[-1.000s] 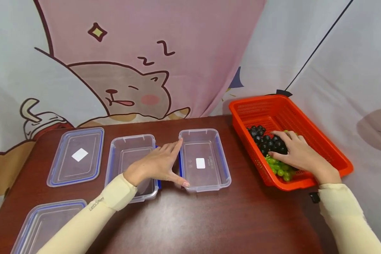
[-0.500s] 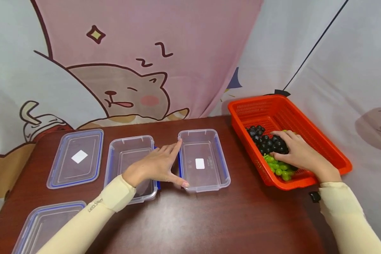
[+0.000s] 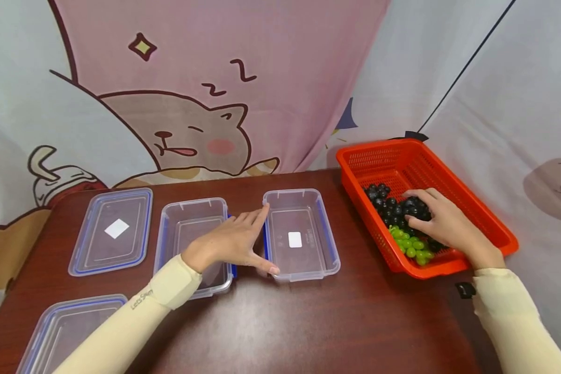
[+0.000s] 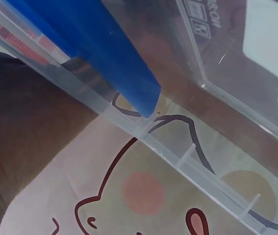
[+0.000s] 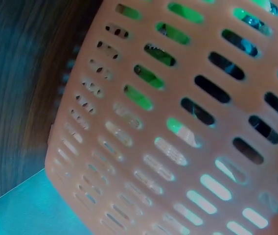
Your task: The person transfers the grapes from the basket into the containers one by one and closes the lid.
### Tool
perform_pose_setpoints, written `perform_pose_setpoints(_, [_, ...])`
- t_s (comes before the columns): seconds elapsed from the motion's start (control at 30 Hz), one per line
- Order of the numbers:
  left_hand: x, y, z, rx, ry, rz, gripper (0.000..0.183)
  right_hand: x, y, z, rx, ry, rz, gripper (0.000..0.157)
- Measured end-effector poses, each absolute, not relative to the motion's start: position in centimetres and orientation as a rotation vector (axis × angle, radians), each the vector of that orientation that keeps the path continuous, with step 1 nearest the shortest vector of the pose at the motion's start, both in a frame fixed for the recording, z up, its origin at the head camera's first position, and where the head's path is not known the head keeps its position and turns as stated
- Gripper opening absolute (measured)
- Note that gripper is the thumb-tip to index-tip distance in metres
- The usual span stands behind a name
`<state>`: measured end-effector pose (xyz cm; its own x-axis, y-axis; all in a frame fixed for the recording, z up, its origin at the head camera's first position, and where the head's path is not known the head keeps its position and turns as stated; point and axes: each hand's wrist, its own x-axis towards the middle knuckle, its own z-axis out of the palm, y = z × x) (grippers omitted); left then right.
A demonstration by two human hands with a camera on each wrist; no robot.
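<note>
My left hand (image 3: 231, 241) spans the near left side of a clear plastic food container (image 3: 301, 236), fingers straight, with fingertips and thumb touching its rim. A blue side latch (image 4: 114, 54) on a container fills part of the left wrist view. Inside the orange-red basket (image 3: 467, 192), my right hand (image 3: 444, 218) has thumb and fingers curved around a bunch of black grapes (image 3: 416, 209). More black grapes (image 3: 378, 195) lie to its left, and green grapes (image 3: 411, 244) lie just below the hand. Only the slotted basket wall (image 5: 178, 122) fills the right wrist view, grapes showing through.
A second clear container (image 3: 191, 221) stands left, partly under my left forearm. Two clear lids with blue seals lie further left, a far lid (image 3: 112, 244) and a near lid (image 3: 75, 327). A printed curtain (image 3: 280, 104) hangs behind the brown table (image 3: 308, 327).
My right hand has shifted slightly rightward in the basket, and the black grapes between its thumb and fingers have moved with it. More green grapes show. The left hand stays put.
</note>
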<state>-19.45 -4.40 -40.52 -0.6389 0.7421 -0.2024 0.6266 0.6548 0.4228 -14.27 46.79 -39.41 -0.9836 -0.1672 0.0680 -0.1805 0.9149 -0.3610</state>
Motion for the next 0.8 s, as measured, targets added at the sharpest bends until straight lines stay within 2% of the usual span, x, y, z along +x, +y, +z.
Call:
perform_pose_setpoints(0.27, [-19.5,-4.5,-40.4,1.05,2.509,0.443,0.153,-14.1,47.0,-39.1,0.279,-2.961,0.516,0.069])
perform_pose_setpoints(0.8, [-19.6,-4.2,-40.8,1.055,2.528,0.444,0.157,-13.0,47.0,-37.7,0.17,-2.719,0.59,0.057])
